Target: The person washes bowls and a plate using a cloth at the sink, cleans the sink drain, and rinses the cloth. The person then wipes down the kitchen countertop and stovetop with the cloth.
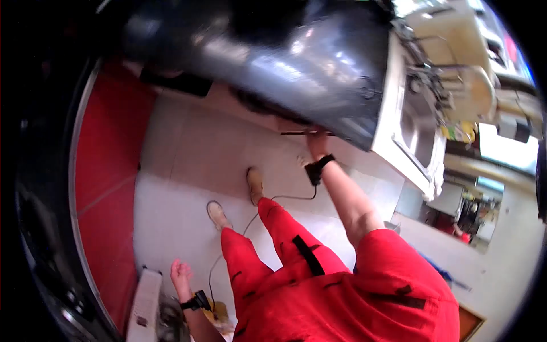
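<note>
Low at the left, my left hand (181,272) is held out over the floor with its fingers apart and slightly curled, nothing in them. My right hand (317,141) reaches forward to the underside of the glossy black surface (319,62). Its fingers are closed on a thin dark bar (294,133) that sticks out to the left of the hand; the bar's other end shows just right of it. Part of the fingers is hidden in shadow. Both wrists wear black straps, and a thin cable (293,197) runs between them.
A counter with a metal sink (410,128) and a rack stands at the right. Red cabinet panels (108,165) line the left side. Two beige shoes (254,185) stand on the pale floor (176,165). A white vented box (145,305) is at the lower left.
</note>
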A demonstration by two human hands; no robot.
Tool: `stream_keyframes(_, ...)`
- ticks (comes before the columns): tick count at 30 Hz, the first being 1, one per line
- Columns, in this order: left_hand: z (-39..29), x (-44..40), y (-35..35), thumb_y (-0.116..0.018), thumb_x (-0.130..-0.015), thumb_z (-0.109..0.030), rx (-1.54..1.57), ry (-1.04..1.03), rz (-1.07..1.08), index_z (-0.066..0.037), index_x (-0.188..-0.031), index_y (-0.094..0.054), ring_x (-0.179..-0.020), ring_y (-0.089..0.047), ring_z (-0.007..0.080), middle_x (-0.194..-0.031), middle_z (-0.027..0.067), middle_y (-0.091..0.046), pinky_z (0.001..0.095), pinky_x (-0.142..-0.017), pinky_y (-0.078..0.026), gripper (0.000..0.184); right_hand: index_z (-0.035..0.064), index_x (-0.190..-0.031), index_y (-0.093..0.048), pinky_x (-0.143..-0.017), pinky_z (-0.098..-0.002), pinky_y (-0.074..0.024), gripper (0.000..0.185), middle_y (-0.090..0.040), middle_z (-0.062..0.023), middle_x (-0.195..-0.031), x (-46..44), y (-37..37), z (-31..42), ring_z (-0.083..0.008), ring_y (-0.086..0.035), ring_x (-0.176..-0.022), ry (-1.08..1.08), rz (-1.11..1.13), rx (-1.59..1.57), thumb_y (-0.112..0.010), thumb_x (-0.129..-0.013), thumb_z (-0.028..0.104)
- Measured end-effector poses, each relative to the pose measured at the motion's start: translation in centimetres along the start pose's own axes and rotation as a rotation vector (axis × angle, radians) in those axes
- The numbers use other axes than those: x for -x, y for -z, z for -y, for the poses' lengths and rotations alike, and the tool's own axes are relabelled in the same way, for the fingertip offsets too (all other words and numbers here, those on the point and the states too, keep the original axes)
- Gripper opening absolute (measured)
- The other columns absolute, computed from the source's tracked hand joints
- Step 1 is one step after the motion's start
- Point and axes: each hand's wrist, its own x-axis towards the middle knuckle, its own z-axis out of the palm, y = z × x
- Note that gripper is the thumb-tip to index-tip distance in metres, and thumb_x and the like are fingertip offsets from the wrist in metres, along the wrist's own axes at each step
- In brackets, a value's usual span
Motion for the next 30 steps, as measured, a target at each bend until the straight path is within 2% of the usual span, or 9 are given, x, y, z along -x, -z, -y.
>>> stream_keyframes(3,-4.3,0.6,-0.5,-0.054,-0.090,-0.008,-0.057,-0.057,0.049,-0.007,-0.126,-0.048,-0.081,-0.057,0.0137,-0.094,0.0033,-0.056,0.0301,-0.069,-0.051,0.037,0.0043,-0.097,-0.066,-0.083,-0.0384,-0.0473,0.021,-0.066,-0.0164,-0.098,3.4,5.9,1.2,-0.0322,-0.060,-0.095,0.015,0.299,-0.078,-0.060,-0.083,0.019)
stream_keyframes(4,-5.6,0.6,-0.7,-0.054,-0.090,-0.008,-0.069,-0.111,0.062,-0.007,-0.126,-0.048,-0.081,-0.057,0.0137,-0.094,0.0033,-0.056,0.0301,-0.069,-0.051,0.037,0.0024,-0.094,-0.068,-0.079,-0.0352,-0.0488,0.022,-0.068,-0.0148,-0.093,5.5,9.6,2.1,-0.0261,-0.063,-0.089,-0.086,0.197,-0.422,-0.055,-0.087,0.019)
stream_keyframes(5,-7.1,0.7,-1.3,-0.053,-0.090,-0.006,-0.071,-0.131,0.084,-0.006,-0.125,-0.048,-0.079,-0.057,0.0130,-0.091,0.0028,-0.057,0.0296,-0.067,-0.051,0.035,0.0007,-0.092,-0.068,-0.076,-0.0325,-0.0501,0.025,-0.069,-0.0126,-0.087,6.2,12.5,1.4,-0.0210,-0.065,-0.081,-0.239,0.303,-0.437,-0.054,-0.089,0.021)
stream_keyframes(7,-10.7,1.8,-2.3,-0.048,-0.089,0.000,-0.110,-0.230,0.151,-0.005,-0.121,-0.050,-0.076,-0.058,0.0120,-0.082,0.0015,-0.057,0.0286,-0.065,-0.051,0.032,-0.0017,-0.103,-0.065,-0.069,-0.0296,-0.0526,0.027,-0.068,-0.0093,-0.079,8.4,17.6,1.1,-0.0151,-0.064,-0.069,-0.524,0.213,-0.704,-0.050,-0.092,0.018)
stream_keyframes(10,-15.0,1.5,-2.9,-0.046,-0.088,0.003,-0.271,-0.373,0.326,-0.005,-0.122,-0.050,-0.076,-0.059,0.0123,-0.079,0.0015,-0.057,0.0280,-0.066,-0.050,0.036,0.0002,-0.129,-0.049,-0.072,-0.0288,-0.0526,0.038,-0.067,-0.0064,-0.078,12.6,24.4,-3.3,-0.0147,-0.064,-0.071,-0.626,0.057,-0.845,-0.041,-0.092,0.004)
stream_keyframes(14,-21.5,4.5,-6.7,-0.048,-0.085,0.008,-0.425,-0.637,0.454,-0.006,-0.129,-0.048,-0.080,-0.059,0.0119,-0.087,0.0036,-0.061,0.0251,-0.072,-0.049,0.046,0.0075,-0.129,-0.052,-0.081,-0.0284,-0.0489,0.050,-0.066,-0.0088,-0.106,19.1,30.5,-12.0,-0.0149,-0.062,-0.090,-0.451,-0.292,-0.516,-0.046,-0.081,-0.004)
stream_keyframes(16,-23.1,4.7,-9.1,-0.050,-0.084,0.007,-0.449,-0.735,0.467,-0.006,-0.129,-0.050,-0.086,-0.059,0.0117,-0.094,0.0047,-0.063,0.0252,-0.077,-0.048,0.046,0.0051,-0.127,-0.053,-0.085,-0.0295,-0.0478,0.050,-0.063,-0.0105,-0.113,22.3,34.2,-15.0,-0.0161,-0.060,-0.095,-0.653,-0.321,-0.529,-0.049,-0.078,-0.004)
stream_keyframes(24,-27.1,12.1,-22.9,-0.057,-0.083,0.000,-0.677,-0.882,0.614,-0.002,-0.120,-0.056,-0.094,-0.060,0.0142,-0.103,0.0081,-0.064,0.0272,-0.084,-0.048,0.037,-0.0005,-0.120,-0.058,-0.089,-0.0290,-0.0461,0.040,-0.063,-0.0115,-0.114,31.3,41.1,-21.2,-0.0175,-0.059,-0.101,-0.903,-0.547,-0.627,-0.056,-0.080,0.003)
stream_keyframes(30,-24.8,20.2,-36.5,-0.056,-0.085,-0.003,-0.710,-0.848,0.809,-0.002,-0.121,-0.055,-0.089,-0.059,0.0124,-0.103,0.0068,-0.064,0.0247,-0.078,-0.047,0.035,0.0012,-0.117,-0.061,-0.095,-0.0332,-0.0434,0.039,-0.063,-0.0128,-0.115,28.7,45.8,-30.6,-0.0226,-0.059,-0.105,-0.875,-0.601,-0.448,-0.059,-0.079,0.008)
